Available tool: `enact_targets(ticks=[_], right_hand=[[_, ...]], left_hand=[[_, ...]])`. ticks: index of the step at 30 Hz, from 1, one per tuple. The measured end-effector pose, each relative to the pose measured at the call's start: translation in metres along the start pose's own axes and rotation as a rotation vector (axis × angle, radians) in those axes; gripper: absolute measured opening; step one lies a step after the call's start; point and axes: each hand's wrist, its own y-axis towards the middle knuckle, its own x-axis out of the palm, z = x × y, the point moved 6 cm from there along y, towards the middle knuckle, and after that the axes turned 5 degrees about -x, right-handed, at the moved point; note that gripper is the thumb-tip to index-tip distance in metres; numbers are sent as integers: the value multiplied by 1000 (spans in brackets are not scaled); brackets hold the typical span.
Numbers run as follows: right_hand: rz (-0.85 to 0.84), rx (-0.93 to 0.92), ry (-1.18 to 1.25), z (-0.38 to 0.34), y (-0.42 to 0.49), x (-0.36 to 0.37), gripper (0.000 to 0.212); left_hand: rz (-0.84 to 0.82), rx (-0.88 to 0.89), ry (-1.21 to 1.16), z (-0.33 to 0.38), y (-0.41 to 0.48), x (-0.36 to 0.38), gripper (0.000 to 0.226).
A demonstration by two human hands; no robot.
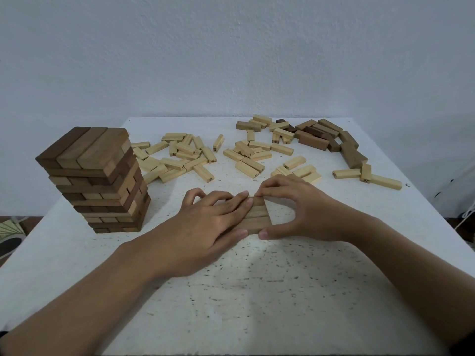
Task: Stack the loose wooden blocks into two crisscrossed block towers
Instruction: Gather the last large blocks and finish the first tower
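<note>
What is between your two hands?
A flat row of brown blocks lies on the table, pressed between the left hand and right hand, seen in the head view.

My left hand (205,222) lay flat over most of the row of blocks (258,217), so its left end and its count stayed hidden from me. My right hand (300,214), pinching the row far and near, masked two corners. Both my forearms ran off the near edge. The tower (102,181) hid its own far faces. Most numbers on the pale loose blocks (180,158) were too small to read
</note>
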Motion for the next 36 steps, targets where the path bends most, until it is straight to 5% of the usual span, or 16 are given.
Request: enact_targets(ticks=[11,20,36], right_hand=[[-60,-25,-69,2,4,1,81],[15,-75,-70,1,2,3,69],[506,-322,73,-45,-26,-57,75]], left_hand=[[72,-67,-307,-13,5,-8,63],[36,-56,-289,-9,6,-12,63],[395,101,33,15,-16,-100,70]])
